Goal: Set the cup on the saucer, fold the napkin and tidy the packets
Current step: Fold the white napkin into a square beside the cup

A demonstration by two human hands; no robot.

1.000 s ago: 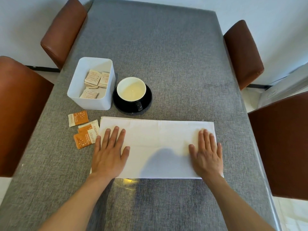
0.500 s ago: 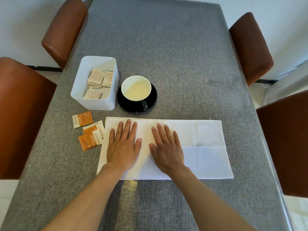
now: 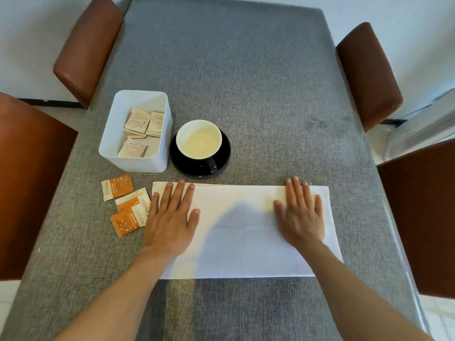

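Note:
A white napkin (image 3: 241,232) lies flat as a long rectangle near the table's front edge. My left hand (image 3: 170,217) rests palm down on its left end, fingers spread. My right hand (image 3: 301,212) presses flat on its right part, fingers apart. Behind the napkin a black cup (image 3: 199,141) with a white inside stands on a black saucer (image 3: 225,156), handle toward me. Three orange and white packets (image 3: 128,207) lie loose on the cloth left of the napkin. A white box (image 3: 136,158) left of the cup holds several pale packets (image 3: 142,126).
The table (image 3: 246,82) is covered with a grey cloth. Brown chairs stand at the far left (image 3: 86,45), near left (image 3: 27,183), far right (image 3: 366,75) and near right (image 3: 421,212). A white appliance (image 3: 423,124) sits by the right wall.
My right hand has slid from the napkin's middle out to its right part, flat on the cloth. My left hand has stayed on the left end.

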